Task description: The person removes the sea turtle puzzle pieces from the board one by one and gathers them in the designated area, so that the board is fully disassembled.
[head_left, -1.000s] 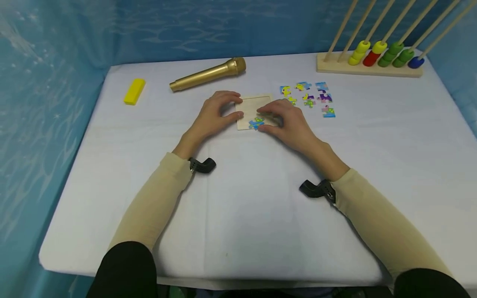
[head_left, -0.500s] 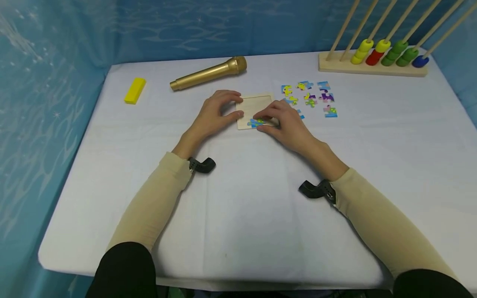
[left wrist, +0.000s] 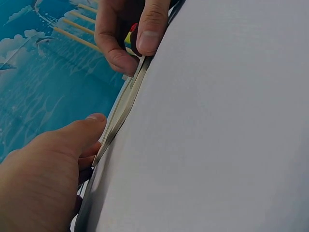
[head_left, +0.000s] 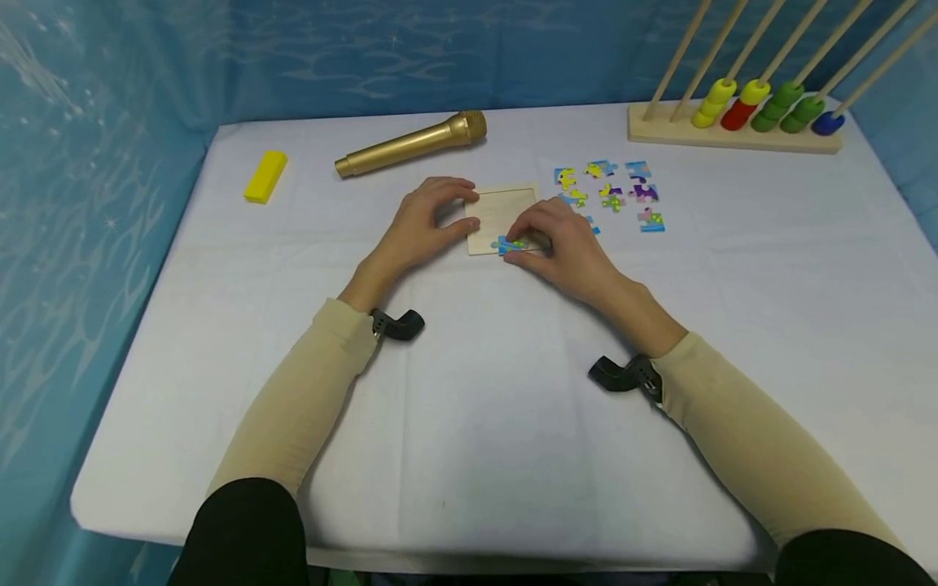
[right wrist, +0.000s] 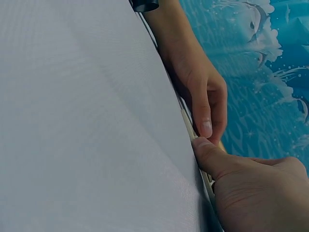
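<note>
A shallow square wooden puzzle tray [head_left: 494, 213] lies flat on the white-covered table. My left hand [head_left: 421, 220] holds its left side, thumb on the left edge and fingers at the far left corner; the thumb lies on the rim in the left wrist view. Over the tray's near edge, my right hand [head_left: 567, 240] pinches a blue and green jigsaw piece [head_left: 503, 244] between thumb and fingers. Part of that piece is hidden by the fingers. Several loose jigsaw pieces [head_left: 611, 198] lie to the right of the tray, a few partly covered by the right hand.
Behind the tray lies a gold microphone [head_left: 414, 146]. A yellow block [head_left: 265, 177] sits at the far left. An abacus with upright rods and coloured beads has its wooden base [head_left: 733, 137] at the back right. Blue patterned cloth [head_left: 352, 61] hangs behind the table.
My right hand has turned the jigsaw piece so that it lies more squarely along the tray's near edge. The left hand has kept its place on the tray.
</note>
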A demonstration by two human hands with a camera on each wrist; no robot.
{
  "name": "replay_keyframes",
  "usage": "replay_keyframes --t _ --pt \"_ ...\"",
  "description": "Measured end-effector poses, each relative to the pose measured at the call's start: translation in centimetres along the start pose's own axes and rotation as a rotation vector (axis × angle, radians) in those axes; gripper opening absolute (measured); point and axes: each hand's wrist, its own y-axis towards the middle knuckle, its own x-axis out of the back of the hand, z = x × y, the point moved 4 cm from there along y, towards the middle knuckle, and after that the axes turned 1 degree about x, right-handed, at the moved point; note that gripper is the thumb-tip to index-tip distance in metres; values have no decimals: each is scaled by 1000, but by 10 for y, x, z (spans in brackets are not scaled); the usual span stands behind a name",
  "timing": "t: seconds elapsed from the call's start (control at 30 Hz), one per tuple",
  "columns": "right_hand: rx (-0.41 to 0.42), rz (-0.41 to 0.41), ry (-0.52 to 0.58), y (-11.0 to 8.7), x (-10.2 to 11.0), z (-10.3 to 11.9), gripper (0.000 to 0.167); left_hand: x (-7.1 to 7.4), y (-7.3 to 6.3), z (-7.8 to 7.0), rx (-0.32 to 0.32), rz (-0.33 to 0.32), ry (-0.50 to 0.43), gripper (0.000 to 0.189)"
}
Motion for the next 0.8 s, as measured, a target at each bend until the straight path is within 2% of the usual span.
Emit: replay_keyframes --t 0.3,0.57,0.67,0.8 --pt "-36 39 8 0 0 2 34 1 -2 -1 17 7 2 40" --pt "-57 23 39 -4 5 4 33 1 -1 -2 -3 5 -3 39" --pt "-67 -1 35 -7 14 3 34 1 -1 -1 -5 3 -5 40" --pt "-85 -56 5 -21 38 -7 36 1 0 -2 -5 2 -11 39"
